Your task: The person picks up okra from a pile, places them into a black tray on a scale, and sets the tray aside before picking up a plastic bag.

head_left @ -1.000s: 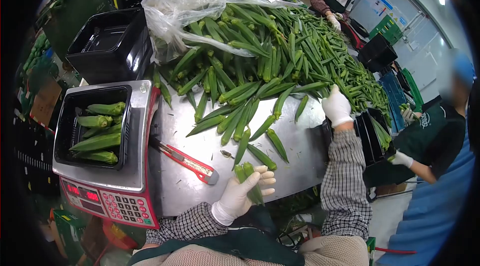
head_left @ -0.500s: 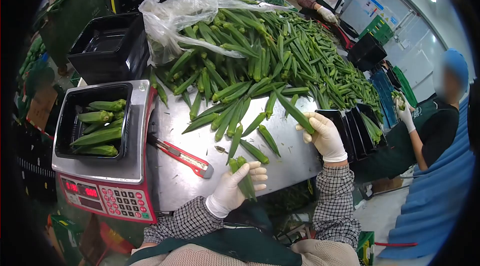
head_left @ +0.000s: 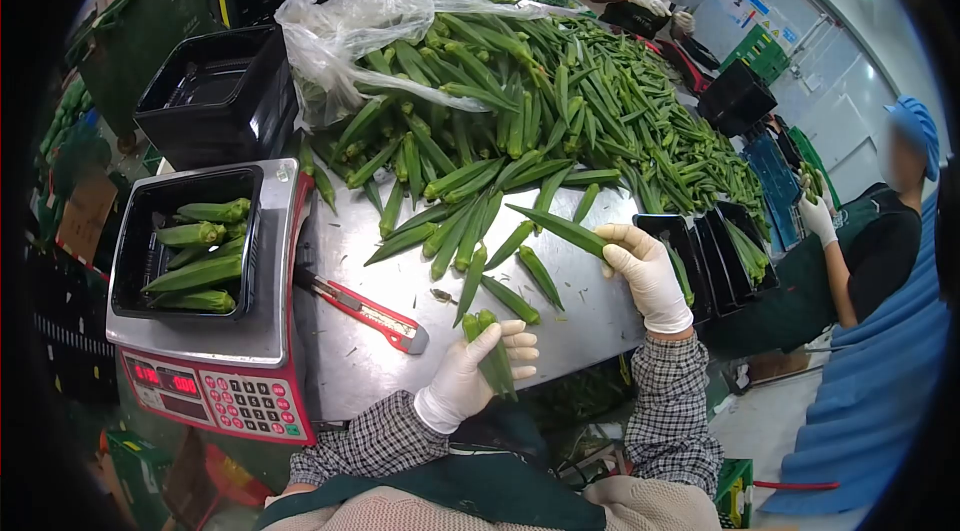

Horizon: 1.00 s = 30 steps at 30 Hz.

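Note:
My left hand (head_left: 474,371), in a white glove, is closed around a couple of okra pods (head_left: 495,359) near the table's front edge. Between the thumb and fingers of my gloved right hand (head_left: 645,271) is the stem end of one long okra pod (head_left: 562,229), its tip pointing up and left. Beyond both hands a big heap of okra (head_left: 600,101) covers the metal table (head_left: 400,276), and a few loose pods lie between my hands. On the left, a black tray (head_left: 252,231) with several okra pods sits on a red-sided weighing scale (head_left: 208,371).
A red utility knife (head_left: 365,313) lies beside the scale. Stacked black trays (head_left: 215,96) stand behind it, next to a clear plastic bag (head_left: 350,26). More black trays (head_left: 705,271) stand right of my right hand. Two co-workers are at the far side and right.
The okra pod in my right hand has swung lower and further left, closer to level. My left hand has barely moved. The co-worker at the back now has both hands in view.

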Each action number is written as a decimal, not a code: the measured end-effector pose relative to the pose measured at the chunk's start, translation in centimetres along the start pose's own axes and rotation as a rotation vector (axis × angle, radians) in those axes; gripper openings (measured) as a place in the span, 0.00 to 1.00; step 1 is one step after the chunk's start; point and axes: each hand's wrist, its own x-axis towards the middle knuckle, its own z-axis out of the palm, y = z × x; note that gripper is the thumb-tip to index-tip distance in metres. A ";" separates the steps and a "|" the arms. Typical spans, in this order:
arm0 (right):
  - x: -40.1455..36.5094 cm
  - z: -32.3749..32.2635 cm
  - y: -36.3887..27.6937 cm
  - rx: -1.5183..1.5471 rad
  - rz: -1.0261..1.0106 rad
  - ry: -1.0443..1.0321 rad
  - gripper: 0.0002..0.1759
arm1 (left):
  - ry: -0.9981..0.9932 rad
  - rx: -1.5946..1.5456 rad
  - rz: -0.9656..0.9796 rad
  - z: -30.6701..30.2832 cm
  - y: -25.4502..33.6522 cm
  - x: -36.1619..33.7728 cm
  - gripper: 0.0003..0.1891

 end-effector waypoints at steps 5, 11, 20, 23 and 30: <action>0.1 -0.1 0.2 0.029 0.019 -0.108 0.14 | -0.011 -0.003 -0.005 -0.3 -0.1 0.0 0.24; 0.6 0.1 -0.5 -0.052 0.059 -0.634 0.13 | -0.081 -0.043 -0.093 0.3 0.3 -0.2 0.29; 11.0 2.4 5.0 -1.273 -0.438 0.027 0.17 | -0.091 -0.037 -0.059 0.9 0.8 -0.4 0.22; 12.0 2.0 7.6 -1.379 -0.681 -0.065 0.20 | -0.102 -0.054 -0.008 0.6 -0.1 0.1 0.21; 5.2 2.5 -0.3 -0.446 -0.498 0.244 0.15 | -0.111 -0.023 0.012 0.1 -0.4 0.4 0.20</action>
